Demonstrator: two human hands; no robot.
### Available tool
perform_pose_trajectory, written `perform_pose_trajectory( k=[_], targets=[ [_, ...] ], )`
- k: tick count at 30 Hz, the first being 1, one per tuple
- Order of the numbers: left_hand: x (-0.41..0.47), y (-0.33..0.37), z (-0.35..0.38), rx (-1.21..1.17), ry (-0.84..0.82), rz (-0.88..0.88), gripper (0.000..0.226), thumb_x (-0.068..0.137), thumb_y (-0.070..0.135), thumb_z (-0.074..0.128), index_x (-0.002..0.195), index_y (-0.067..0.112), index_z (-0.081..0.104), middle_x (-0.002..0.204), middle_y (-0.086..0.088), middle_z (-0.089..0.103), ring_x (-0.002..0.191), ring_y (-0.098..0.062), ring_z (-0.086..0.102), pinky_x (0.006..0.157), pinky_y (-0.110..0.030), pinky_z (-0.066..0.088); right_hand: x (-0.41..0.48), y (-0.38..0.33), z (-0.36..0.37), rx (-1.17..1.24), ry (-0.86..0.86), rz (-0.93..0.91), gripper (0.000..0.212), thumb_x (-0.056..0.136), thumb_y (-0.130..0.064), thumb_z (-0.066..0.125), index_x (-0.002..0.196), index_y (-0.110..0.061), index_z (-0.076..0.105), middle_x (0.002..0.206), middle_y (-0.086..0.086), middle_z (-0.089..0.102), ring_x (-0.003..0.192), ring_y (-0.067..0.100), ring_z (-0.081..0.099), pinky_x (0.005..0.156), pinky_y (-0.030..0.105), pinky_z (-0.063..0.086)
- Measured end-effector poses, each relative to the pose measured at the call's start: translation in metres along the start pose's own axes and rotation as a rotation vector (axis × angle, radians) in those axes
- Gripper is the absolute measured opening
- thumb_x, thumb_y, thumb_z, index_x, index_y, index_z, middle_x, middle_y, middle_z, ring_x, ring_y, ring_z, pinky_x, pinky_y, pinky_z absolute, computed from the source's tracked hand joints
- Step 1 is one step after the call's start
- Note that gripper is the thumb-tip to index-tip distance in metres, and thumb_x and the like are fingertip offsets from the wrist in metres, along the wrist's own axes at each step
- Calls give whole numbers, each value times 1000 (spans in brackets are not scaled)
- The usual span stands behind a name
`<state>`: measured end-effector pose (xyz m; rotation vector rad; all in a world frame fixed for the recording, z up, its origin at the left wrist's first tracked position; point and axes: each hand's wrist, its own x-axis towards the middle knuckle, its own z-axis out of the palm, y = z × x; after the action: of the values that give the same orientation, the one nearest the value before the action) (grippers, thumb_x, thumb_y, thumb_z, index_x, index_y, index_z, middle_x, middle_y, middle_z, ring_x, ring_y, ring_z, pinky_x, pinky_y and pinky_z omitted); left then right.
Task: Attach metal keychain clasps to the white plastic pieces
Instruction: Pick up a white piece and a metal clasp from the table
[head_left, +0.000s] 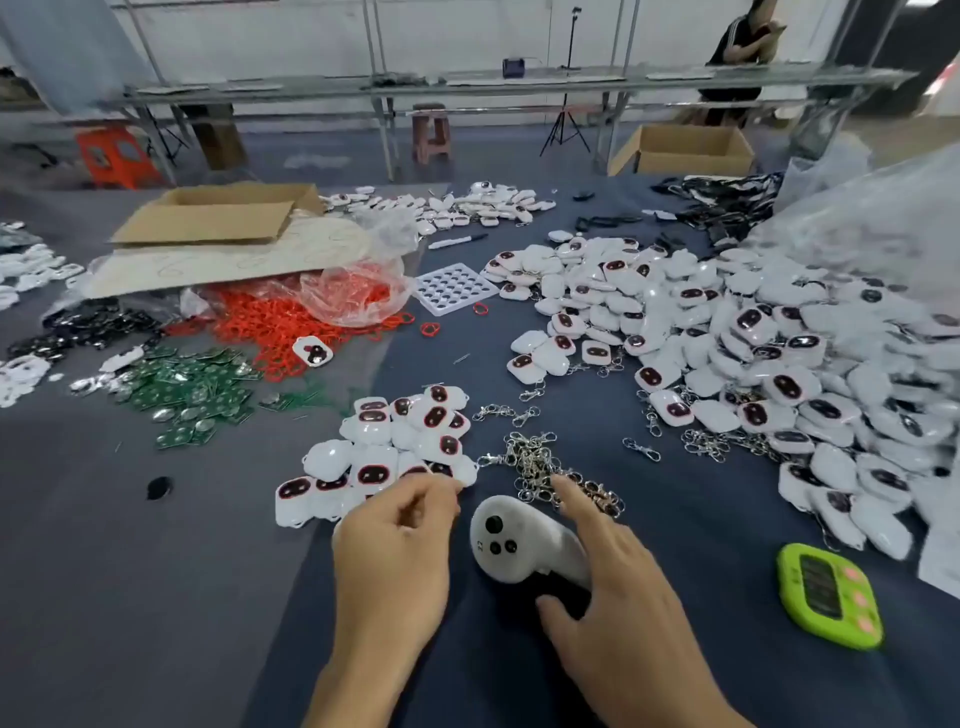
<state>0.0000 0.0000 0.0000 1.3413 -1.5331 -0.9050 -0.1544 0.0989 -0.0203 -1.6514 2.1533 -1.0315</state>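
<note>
Your left hand (395, 540) curls at white pieces (384, 457) ahead, grasp unclear; right hand (608, 571) released, forefinger touches clasps (540, 467). Tease one clasp free.

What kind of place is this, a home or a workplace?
Most likely a small assembly workshop: a large heap of white plastic pieces, loose metal keychain clasps and a pile of green circuit boards lie on one work table.

"22" on white controller (519, 540)
</note>
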Motion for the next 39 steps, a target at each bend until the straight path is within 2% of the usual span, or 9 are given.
perform_pose_trajectory(
  k=[2, 7, 11, 14, 18, 22, 25, 32, 39],
  targets=[
    [8, 5, 8, 66, 3, 94, 23, 78, 51, 51, 83, 42, 72, 73, 14, 70, 72, -7, 64, 70, -20, 51, 6, 1, 0, -22, -83, 25, 110, 87, -18, 67, 132, -86, -8, 125, -40, 45, 117, -11, 43, 90, 7, 32],
    [29, 0, 30, 167, -9, 247, 15, 88, 42, 53, 95, 41, 66, 84, 24, 70, 83, -5, 64, 72, -19, 49, 24, 28, -15, 107, 66, 115, 107, 82, 4, 72, 147, -67, 28, 116, -28, 64, 104, -8, 57, 88, -2, 33],
    [42, -11, 54, 388, 24, 472, 24, 85, 20, 67, 105, 29, 76, 97, 16, 73, 97, -5, 59, 90, -11, 35, 78, 68, -45, 59, 267, 264, 85, 88, 0, 69, 154, -41, 37, 105, -13, 66, 92, 20, 59, 85, 25, 38],
    [56, -20, 67, 584, -61, 543, 49, 83, 12, 72, 132, 17, 66, 122, 5, 69, 120, -16, 53, 108, -24, 31, 112, 89, -55, 39, 348, 354, 78, 91, 1, 60, 159, -28, 33, 103, 0, 65, 89, 27, 54, 81, 32, 35],
    [76, -27, 70, 770, -163, 454, 59, 95, 36, 59, 150, 17, 47, 150, 1, 51, 143, -20, 37, 122, -37, 24, 130, 101, -50, 16, 352, 374, 79, 89, 5, 58, 159, -22, 32, 118, 14, 67, 94, 30, 53, 83, 33, 35],
    [102, -33, 60, 860, -158, 557, 36, 97, 40, 53, 125, 19, 64, 129, 4, 63, 127, -20, 51, 108, -36, 31, 128, 86, -40, -75, 423, 384, 83, 85, 7, 59, 159, -17, 32, 135, 18, 60, 126, 39, 53, 102, 44, 42],
    [114, -36, 55, 842, -135, 579, 26, 97, 32, 58, 115, 18, 71, 124, 4, 67, 122, -20, 57, 105, -34, 30, 116, 60, -21, -189, 489, 195, 78, 80, 8, 62, 153, -12, 40, 151, 14, 49, 143, 33, 39, 124, 44, 24],
    [99, -35, 60, 833, -39, 573, 23, 92, 24, 54, 104, 14, 71, 101, 2, 71, 106, -25, 60, 101, -41, 39, 120, 23, 35, -72, 46, 22, 50, 96, -11, 57, 146, -18, 56, 151, -2, 54, 144, 17, 38, 118, 30, 26],
    [68, -33, 73, 777, -69, 581, 22, 84, 8, 61, 101, 13, 73, 103, -2, 73, 101, -28, 66, 94, -37, 37, 135, 27, 39, -120, 10, 8, 12, 96, -21, 60, 96, -21, 72, 108, -6, 71, 114, 19, 53, 91, 31, 36]
  ],
)
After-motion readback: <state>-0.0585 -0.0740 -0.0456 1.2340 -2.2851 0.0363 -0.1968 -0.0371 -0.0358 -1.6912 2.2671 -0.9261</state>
